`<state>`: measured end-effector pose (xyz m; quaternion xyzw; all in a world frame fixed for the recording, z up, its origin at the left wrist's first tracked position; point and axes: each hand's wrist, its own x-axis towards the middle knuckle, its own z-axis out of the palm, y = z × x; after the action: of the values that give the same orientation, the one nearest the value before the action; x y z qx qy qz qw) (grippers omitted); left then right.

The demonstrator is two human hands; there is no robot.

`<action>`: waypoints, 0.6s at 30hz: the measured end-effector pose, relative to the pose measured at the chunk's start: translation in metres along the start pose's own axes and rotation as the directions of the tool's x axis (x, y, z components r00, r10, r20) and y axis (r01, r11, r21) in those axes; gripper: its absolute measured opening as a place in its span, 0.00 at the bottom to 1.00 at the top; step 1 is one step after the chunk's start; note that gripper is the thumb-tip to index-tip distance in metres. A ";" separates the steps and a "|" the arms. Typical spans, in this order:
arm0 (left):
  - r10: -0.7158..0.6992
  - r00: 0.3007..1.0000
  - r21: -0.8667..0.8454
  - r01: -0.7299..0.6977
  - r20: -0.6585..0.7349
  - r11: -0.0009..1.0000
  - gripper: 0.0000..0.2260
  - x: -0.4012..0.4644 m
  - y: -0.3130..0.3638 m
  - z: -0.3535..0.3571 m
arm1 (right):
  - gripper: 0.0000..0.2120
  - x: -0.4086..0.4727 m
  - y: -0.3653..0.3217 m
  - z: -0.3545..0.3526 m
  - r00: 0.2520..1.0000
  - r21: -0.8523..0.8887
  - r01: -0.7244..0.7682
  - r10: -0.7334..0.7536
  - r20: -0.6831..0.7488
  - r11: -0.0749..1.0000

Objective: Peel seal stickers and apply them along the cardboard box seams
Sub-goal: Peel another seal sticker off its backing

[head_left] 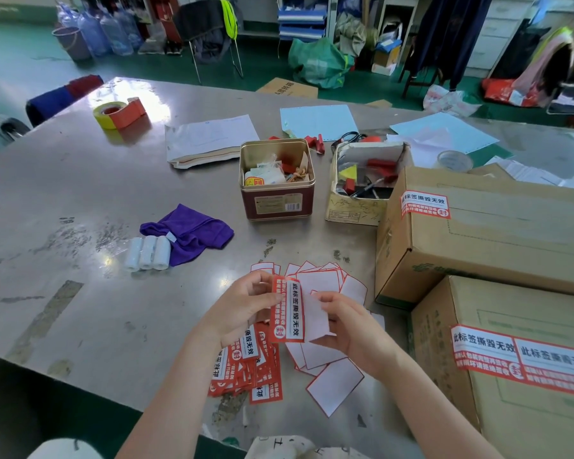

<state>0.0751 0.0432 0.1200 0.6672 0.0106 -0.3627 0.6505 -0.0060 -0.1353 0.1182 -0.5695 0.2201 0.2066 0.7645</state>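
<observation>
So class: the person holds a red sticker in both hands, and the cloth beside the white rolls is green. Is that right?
Not quite: the head view shows the cloth is purple. The rest stands: both hands, left and right, hold the red sticker, beside the white rolls.

Both forearms were bare to the edge of the picture, with no sleeve, watch, bracelet or glove visible on either. The left hand [246, 306] and right hand [348, 326] carried no rings that could be made out, and the fingernails appeared short and unpainted. What clothing the person wore could not be told.
</observation>
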 end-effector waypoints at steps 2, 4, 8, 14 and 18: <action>-0.034 0.998 0.001 0.034 -0.059 0.999 0.08 0.004 -0.004 -0.001 | 0.09 0.003 0.002 0.000 0.998 0.066 -0.005 0.009 -0.061 0.998; -0.046 0.991 0.051 0.053 -0.128 0.997 0.08 0.007 -0.009 0.000 | 0.07 0.006 0.003 0.001 0.989 0.100 0.020 -0.005 -0.149 0.995; -0.027 0.960 0.282 0.109 -0.278 0.953 0.12 0.017 -0.023 0.000 | 0.06 0.008 0.007 -0.004 0.973 -0.068 0.072 -0.085 -0.216 0.995; 0.058 0.940 0.686 0.202 -0.336 0.699 0.16 0.028 -0.054 -0.002 | 0.13 0.004 0.007 -0.006 0.961 -0.116 0.176 -0.196 -0.193 0.977; 0.051 0.932 0.803 0.280 -0.358 0.526 0.19 0.026 -0.057 -0.001 | 0.12 0.001 0.003 -0.006 0.945 -0.147 0.244 -0.269 -0.188 0.959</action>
<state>0.0675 0.0411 0.0575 0.9467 -0.0098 -0.2446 0.2094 -0.0072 -0.1406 0.1140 -0.6573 0.2089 0.0581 0.7217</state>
